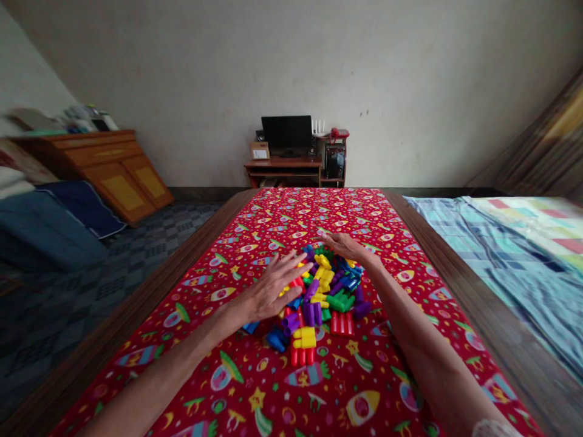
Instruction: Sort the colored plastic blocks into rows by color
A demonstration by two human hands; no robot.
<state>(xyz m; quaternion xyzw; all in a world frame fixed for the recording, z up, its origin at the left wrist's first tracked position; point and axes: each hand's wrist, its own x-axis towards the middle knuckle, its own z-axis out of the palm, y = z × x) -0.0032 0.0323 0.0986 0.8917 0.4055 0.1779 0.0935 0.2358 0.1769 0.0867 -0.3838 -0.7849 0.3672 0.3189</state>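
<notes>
A loose heap of plastic building blocks (325, 279) in red, yellow, blue, green and purple lies on a red cloth printed with rockets and stars (300, 394). Over the left side of the heap my left hand (277, 284) is spread, palm down, fingers apart. My right hand (345, 246) reaches round the far right side with fingers stretched out. Neither hand grips a block that I can see, though blocks under the palms are hidden. Nearest me are a yellow block (305, 337), a red block (303, 357) and a dark blue block (276, 339).
The cloth covers a wooden-edged table (437, 273). Beyond it, a small desk (285, 164) with a monitor (286, 132) stands against the wall. A wooden cabinet (118, 176) is at the left. A bed with a blue checked sheet (483, 255) lies along the right.
</notes>
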